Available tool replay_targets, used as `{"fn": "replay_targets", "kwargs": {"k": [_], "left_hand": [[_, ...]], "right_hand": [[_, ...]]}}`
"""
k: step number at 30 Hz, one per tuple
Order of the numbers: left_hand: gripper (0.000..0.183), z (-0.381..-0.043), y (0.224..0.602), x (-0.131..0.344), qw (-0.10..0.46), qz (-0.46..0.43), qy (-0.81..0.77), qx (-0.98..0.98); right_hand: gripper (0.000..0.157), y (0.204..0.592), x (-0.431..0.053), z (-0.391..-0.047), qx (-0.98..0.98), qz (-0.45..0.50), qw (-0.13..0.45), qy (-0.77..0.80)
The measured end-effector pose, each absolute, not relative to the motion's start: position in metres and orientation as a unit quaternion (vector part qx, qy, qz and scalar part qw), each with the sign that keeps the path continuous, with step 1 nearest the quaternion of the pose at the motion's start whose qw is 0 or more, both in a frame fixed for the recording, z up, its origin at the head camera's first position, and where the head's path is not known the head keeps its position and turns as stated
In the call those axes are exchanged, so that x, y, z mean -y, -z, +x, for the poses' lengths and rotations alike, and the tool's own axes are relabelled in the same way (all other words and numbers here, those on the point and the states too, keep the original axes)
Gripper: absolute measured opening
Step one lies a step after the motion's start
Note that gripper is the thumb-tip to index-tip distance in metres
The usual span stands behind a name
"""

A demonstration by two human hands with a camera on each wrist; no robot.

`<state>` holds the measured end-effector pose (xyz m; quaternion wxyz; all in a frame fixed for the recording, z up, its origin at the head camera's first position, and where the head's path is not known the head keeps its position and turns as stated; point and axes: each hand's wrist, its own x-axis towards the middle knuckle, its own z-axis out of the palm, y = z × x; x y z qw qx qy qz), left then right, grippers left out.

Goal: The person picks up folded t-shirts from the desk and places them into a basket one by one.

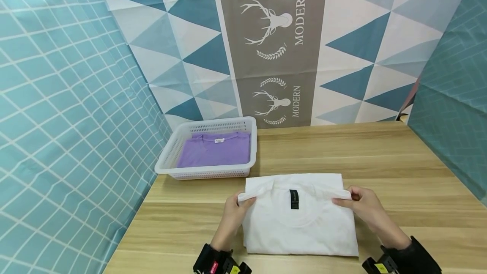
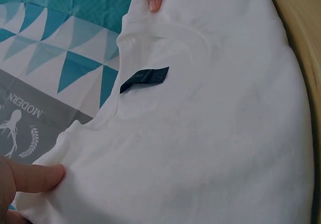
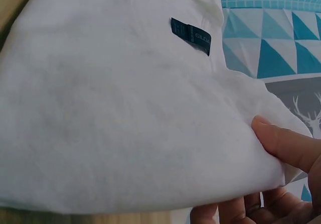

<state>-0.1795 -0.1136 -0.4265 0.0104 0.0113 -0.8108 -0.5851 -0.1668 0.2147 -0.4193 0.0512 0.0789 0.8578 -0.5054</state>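
A white T-shirt (image 1: 300, 231), folded into a rough rectangle, lies on the wooden table with its neckline toward the far side. A dark label (image 1: 294, 199) shows inside the collar. My left hand (image 1: 235, 211) pinches the shirt's far left corner, the thumb on top. At the far right corner my right hand (image 1: 365, 205) pinches the cloth the same way; in the right wrist view its thumb (image 3: 286, 142) lies on the fabric and the fingers are underneath. The shoulder edge is lifted a little between both hands, and a further white layer shows behind it.
A white plastic basket (image 1: 167, 162) stands at the table's back left, holding a folded purple shirt (image 1: 220, 150). Bare wooden table (image 1: 411, 172) extends to the right. Patterned cloth (image 1: 274, 54) hangs behind the table, and a blue checked sheet (image 1: 68, 117) hangs along the left.
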Motion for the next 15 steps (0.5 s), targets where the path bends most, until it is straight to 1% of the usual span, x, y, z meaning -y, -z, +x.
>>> {"fn": "replay_targets", "kwargs": {"k": [4,11,15], "left_hand": [[0.027,-0.175,0.424,0.116,0.013,0.012,0.59,0.807],[0.026,-0.169,0.416,0.123,0.04,0.021,0.594,0.803],[0.027,-0.167,0.41,0.127,0.059,0.03,0.592,0.803]], "right_hand": [[0.03,0.417,-0.213,-0.164,-0.845,0.07,0.046,0.528],[0.02,0.41,-0.207,-0.159,-0.827,0.054,0.033,0.559],[0.017,0.406,-0.2,-0.158,-0.82,0.048,0.02,0.57]]}}
